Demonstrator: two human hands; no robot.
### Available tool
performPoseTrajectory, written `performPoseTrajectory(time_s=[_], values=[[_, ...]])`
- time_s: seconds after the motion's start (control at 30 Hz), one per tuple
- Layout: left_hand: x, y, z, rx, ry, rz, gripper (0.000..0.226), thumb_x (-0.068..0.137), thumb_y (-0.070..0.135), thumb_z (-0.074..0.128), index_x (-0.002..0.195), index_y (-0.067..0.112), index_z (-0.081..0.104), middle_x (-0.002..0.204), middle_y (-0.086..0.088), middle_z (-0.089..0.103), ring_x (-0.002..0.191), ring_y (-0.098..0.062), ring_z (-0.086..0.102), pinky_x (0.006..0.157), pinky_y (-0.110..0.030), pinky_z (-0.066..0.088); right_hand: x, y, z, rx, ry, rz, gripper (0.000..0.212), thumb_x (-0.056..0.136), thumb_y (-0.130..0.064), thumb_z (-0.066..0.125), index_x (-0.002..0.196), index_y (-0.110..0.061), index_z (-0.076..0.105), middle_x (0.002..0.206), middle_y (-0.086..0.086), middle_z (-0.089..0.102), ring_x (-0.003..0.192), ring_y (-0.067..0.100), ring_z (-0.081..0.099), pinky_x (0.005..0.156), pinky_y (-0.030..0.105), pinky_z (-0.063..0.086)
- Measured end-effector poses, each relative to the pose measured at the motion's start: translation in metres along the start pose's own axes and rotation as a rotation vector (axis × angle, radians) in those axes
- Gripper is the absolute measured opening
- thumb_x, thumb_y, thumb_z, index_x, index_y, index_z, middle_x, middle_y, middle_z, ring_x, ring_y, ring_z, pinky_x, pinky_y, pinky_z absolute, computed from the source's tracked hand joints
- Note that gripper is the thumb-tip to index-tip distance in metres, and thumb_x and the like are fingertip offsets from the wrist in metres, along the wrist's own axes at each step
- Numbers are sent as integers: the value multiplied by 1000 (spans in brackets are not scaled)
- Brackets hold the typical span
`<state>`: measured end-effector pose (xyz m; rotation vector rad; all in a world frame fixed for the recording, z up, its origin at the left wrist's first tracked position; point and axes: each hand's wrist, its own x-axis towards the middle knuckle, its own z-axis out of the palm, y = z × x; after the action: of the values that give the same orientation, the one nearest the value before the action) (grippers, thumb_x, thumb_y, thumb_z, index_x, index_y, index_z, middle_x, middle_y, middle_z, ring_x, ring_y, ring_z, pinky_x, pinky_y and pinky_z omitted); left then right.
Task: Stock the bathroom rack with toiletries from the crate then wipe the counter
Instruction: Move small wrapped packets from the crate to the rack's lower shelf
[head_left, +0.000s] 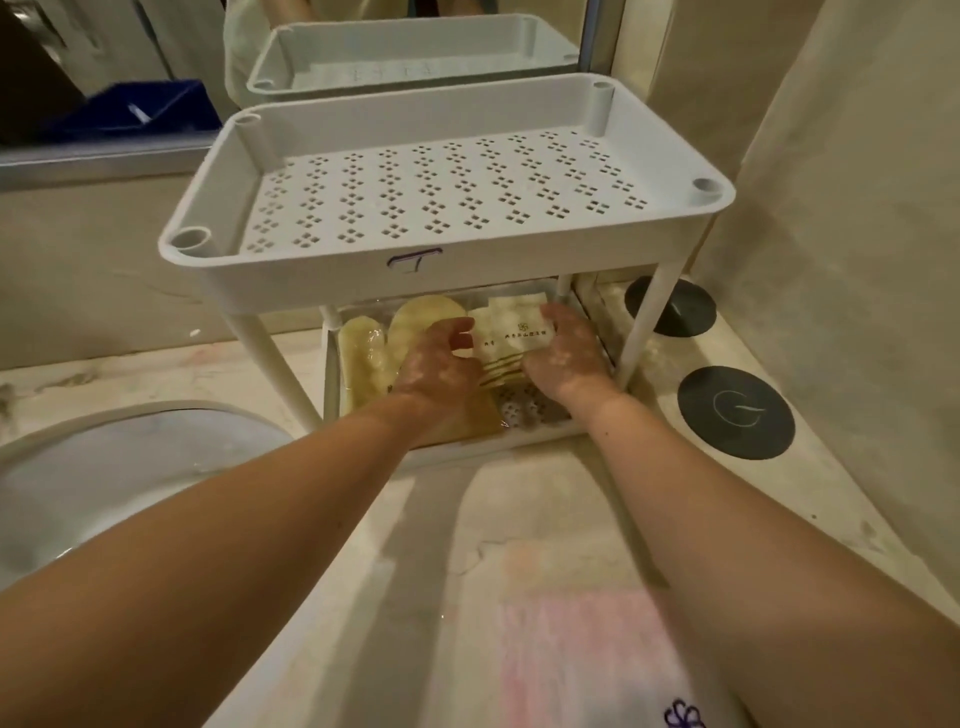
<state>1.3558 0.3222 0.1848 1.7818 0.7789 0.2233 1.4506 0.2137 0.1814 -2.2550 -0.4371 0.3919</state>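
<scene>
One two-tier rack (311, 270) stands on the desk (519, 499). On its lower tier the left hand (441, 364) and right hand (566, 353) hold one white packet (511, 327) between them, fingers curled at its edges. Two yellow packets (421, 317) lie at its 9 o'clock — two dark discs (735, 413) sit at the rack's 3 o'clock.

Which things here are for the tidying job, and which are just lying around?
For the job:
white rack
white packet, held by left hand and right hand
yellow packets on the bottom shelf
counter
pink cloth, maybe for wiping

Just lying about:
two dark round discs
sink
mirror
</scene>
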Motion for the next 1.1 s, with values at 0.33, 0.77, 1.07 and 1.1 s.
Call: performPoseTrajectory(time_s=[0.33,0.77,1.07,1.1], values=[[25,-10,10,116,27,-17,51,93,-6,47,141,10,47,125,-7,59,91,-9,57,69,1,44,28,1,22,-48,-19,-69,45,83,-7,64,127,-10,55,140,12,48,127,29,49,102,42,47],[25,-8,10,190,27,-23,54,93,1,50,145,12,40,146,-6,47,129,-18,48,91,-7,35,21,9,18,-311,27,-145,45,92,-29,59,136,-23,52,150,6,35,139,31,32,115,42,32],[-44,6,-8,90,76,22,50,88,0,53,132,24,53,131,5,56,86,-2,55,61,-7,42,-51,-12,-8,-115,4,-82,46,92,-30,60,137,-27,51,143,-1,48,127,22,50,107,33,41],[-56,6,-12,86,75,33,50,88,1,53,131,25,53,129,5,56,87,-2,56,66,-11,44,-64,-15,-11,-82,14,-75,46,92,-29,61,137,-27,51,142,-1,51,123,22,54,104,32,44]])
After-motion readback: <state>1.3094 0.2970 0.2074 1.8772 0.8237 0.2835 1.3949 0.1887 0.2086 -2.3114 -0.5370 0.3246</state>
